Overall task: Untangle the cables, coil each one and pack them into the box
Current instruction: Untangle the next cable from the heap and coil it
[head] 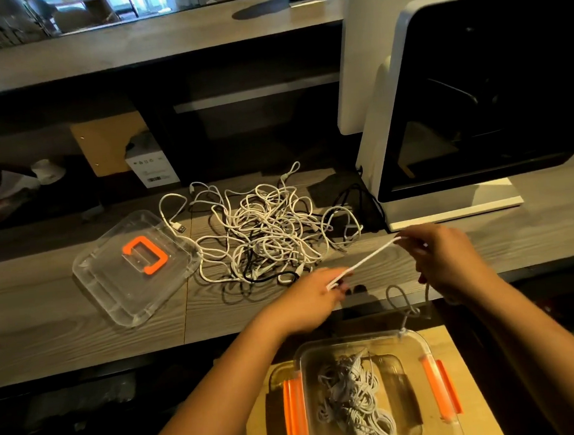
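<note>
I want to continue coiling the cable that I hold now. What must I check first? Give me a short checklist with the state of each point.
1. Grip: the left hand and the right hand both pinch the white cable, which is taut between them: ok.
2. Cable free of the pile on the desk: cannot tell.
3. Loose tail: it hangs from the right hand to the box rim, with a loop, not yet coiled: not ok.
4. Box: open, just below the hands: ok.
5. Room in the box: the packed cables leave space at the sides: ok.
6. Lid: on the desk, left of the pile, out of the way: ok.
</note>
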`<state>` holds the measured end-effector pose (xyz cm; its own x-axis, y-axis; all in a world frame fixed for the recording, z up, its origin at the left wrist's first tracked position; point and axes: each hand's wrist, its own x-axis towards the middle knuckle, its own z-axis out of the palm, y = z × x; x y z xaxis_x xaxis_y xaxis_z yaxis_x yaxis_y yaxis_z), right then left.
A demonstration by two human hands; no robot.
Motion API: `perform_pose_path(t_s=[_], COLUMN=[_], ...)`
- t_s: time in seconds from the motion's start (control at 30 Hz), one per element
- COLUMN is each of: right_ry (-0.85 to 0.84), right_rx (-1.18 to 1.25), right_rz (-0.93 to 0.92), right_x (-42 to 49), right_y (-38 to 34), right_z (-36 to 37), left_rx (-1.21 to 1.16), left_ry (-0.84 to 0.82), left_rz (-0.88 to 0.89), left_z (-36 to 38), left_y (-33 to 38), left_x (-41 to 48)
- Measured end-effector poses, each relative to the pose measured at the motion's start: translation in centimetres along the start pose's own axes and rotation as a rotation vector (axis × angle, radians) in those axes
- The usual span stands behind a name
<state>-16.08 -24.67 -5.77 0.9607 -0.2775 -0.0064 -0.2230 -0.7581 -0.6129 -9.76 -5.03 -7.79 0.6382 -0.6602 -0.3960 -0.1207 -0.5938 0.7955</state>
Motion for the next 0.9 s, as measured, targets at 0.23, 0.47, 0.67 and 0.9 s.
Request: perform_pose_path(t_s=[0.23,0.47,0.67,0.9], right_ry=[-0.394,-0.444,-0.571,-0.513], right_rx=[0.050,0.095,0.033,-0.092], right_rz=[0.026,-0.154,-0.141,-0.121], right_x=[-2.7,-3.3,-3.2,-3.3], right_y=[-1.5,-5.8,-6.3,-6.1], right_z=[5.9,6.4,4.7,3.2], left_rx=[-1.021,0.086,0.525,0.600], left_ry=[0.209,0.674,0.813,0.707], left_rz=[0.210,0.180,0.256,0.048], left_z=[0.0,-0.1,-0.4,-2.2], left_y=[4.1,2.3,0.8,-1.2], left_x=[-0.9,1.3,2.0,2.6])
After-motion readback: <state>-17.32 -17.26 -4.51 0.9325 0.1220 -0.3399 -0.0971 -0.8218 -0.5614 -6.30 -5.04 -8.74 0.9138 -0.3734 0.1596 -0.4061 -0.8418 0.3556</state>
